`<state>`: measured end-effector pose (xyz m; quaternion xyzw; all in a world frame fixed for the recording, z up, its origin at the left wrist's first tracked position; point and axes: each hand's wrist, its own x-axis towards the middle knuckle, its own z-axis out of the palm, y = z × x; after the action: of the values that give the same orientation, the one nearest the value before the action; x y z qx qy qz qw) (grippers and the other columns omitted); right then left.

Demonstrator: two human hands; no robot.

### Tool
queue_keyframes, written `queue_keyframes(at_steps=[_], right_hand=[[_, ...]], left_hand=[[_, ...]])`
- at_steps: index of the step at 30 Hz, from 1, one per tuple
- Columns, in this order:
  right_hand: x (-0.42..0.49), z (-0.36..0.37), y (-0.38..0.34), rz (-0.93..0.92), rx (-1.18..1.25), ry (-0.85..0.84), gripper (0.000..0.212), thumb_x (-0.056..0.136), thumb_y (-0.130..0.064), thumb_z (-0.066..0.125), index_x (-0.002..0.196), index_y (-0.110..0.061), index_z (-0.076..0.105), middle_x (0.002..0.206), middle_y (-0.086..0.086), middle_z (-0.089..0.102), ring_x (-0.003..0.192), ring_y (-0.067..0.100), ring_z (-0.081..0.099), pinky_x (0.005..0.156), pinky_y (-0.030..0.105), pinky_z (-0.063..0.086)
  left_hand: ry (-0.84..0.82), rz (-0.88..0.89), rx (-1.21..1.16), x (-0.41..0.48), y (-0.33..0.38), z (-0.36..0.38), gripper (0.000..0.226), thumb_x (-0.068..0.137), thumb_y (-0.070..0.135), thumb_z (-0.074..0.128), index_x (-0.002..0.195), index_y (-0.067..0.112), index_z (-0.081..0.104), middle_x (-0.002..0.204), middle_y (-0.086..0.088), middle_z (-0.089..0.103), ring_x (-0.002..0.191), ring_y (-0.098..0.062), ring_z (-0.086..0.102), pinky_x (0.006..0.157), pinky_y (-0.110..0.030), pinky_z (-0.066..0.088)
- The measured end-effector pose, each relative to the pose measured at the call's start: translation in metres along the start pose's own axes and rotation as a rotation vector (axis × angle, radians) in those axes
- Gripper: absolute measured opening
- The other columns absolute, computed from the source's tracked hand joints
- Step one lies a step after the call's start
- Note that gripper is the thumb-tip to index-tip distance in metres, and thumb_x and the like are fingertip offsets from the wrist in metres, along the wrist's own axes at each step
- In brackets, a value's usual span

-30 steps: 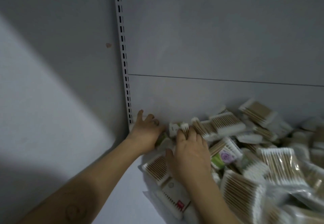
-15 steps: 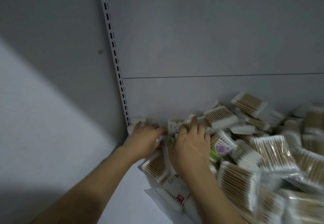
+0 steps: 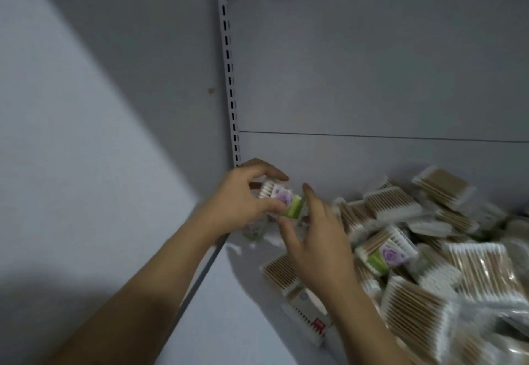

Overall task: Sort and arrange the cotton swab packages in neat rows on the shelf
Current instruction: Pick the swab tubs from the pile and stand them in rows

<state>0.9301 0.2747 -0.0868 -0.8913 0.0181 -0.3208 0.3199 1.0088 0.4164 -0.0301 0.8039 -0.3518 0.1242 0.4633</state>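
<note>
The shelf [image 3: 229,307] floor and back panel [image 3: 372,78] look like smooth painted sheet metal, matt pale grey; the slotted upright [image 3: 229,64] at 11 o'clock wears the same dull paint. The swab packages [image 3: 486,267] piled at 4 o'clock are wrapped in clear glossy plastic film, crinkled, over tan wooden-looking sticks with fluffy white cotton tips. The rose-label package [image 3: 282,200] shows a smooth printed insert, purple and green
</note>
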Motion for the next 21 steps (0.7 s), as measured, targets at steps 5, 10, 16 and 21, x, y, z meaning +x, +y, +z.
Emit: queue_keyframes(at_steps=[5, 10, 16, 21], right_hand=[[-0.005, 0.014, -0.008, -0.015, 0.246, 0.026, 0.037, 0.087, -0.027, 0.066, 0.122, -0.024, 0.058, 0.107, -0.004, 0.061, 0.09, 0.011, 0.061, 0.082, 0.039, 0.052], [-0.012, 0.032, -0.004, 0.022, 0.098, -0.113, 0.035, 0.083, -0.033, 0.064, 0.116, -0.028, 0.053, 0.106, -0.006, 0.063, 0.085, 0.007, 0.058, 0.071, 0.025, 0.042], [-0.017, 0.035, -0.007, -0.094, -0.122, -0.29, 0.027, 0.085, -0.041, 0.057, 0.11, -0.032, 0.062, 0.106, -0.007, 0.068, 0.096, 0.016, 0.063, 0.079, 0.031, 0.048], [-0.017, 0.034, -0.005, -0.192, -0.27, -0.258, 0.022, 0.086, -0.036, 0.054, 0.098, -0.024, 0.067, 0.099, -0.001, 0.068, 0.094, 0.022, 0.061, 0.081, 0.034, 0.042]], left_hand=[[0.313, -0.24, -0.399, -0.034, -0.004, 0.004, 0.061, 0.067, -0.001, 0.083, 0.117, 0.021, 0.057, 0.119, 0.004, 0.063, 0.099, 0.003, 0.063, 0.072, -0.007, 0.048], [0.465, -0.411, -0.48, -0.053, -0.031, 0.035, 0.029, 0.083, 0.018, 0.075, 0.103, 0.02, 0.055, 0.105, -0.008, 0.068, 0.096, -0.021, 0.068, 0.084, -0.04, 0.057], [0.371, -0.372, -0.461, -0.067, -0.066, 0.037, 0.047, 0.079, 0.008, 0.077, 0.111, 0.038, 0.06, 0.116, 0.001, 0.067, 0.105, -0.015, 0.066, 0.085, -0.035, 0.057], [0.317, -0.363, -0.142, -0.072, -0.09, 0.047, 0.061, 0.074, 0.01, 0.081, 0.114, 0.043, 0.051, 0.123, 0.007, 0.063, 0.113, -0.009, 0.059, 0.096, -0.029, 0.05]])
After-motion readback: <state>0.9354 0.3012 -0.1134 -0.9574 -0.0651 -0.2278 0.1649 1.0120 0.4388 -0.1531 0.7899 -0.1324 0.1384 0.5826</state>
